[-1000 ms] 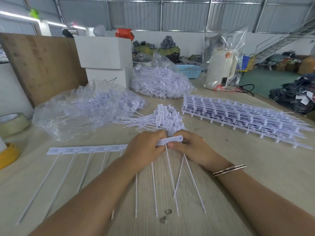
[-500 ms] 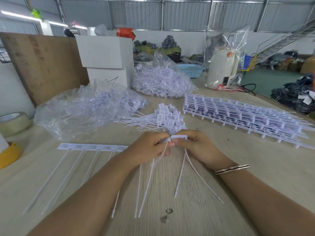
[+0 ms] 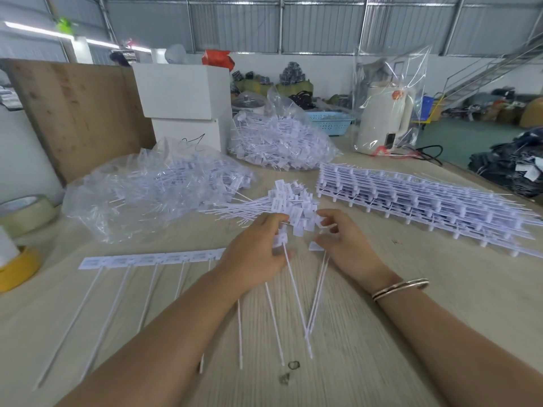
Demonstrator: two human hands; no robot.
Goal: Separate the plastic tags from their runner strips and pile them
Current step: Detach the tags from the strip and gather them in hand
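A white strip of joined tags (image 3: 147,259) lies across the wooden table (image 3: 411,318), its long tails pointing toward me. My left hand (image 3: 255,254) grips the strip's right end, with one tag head (image 3: 280,239) and its tail showing past the fingers. My right hand (image 3: 343,242) pinches separated tags (image 3: 316,246), their tails hanging down together. Just beyond both hands lies a small pile of loose tags (image 3: 282,201).
A stack of whole tag strips (image 3: 411,195) lies at the right. Clear bags of tags (image 3: 152,186) (image 3: 279,142) sit behind, with white boxes (image 3: 182,95), a bagged kettle (image 3: 385,118) and a wooden board (image 3: 76,113). Tape rolls (image 3: 26,212) (image 3: 17,268) sit at the left edge.
My hands have moved apart: the tags in my right hand have come away from the strip held by my left. The strip has slid a little to the right.
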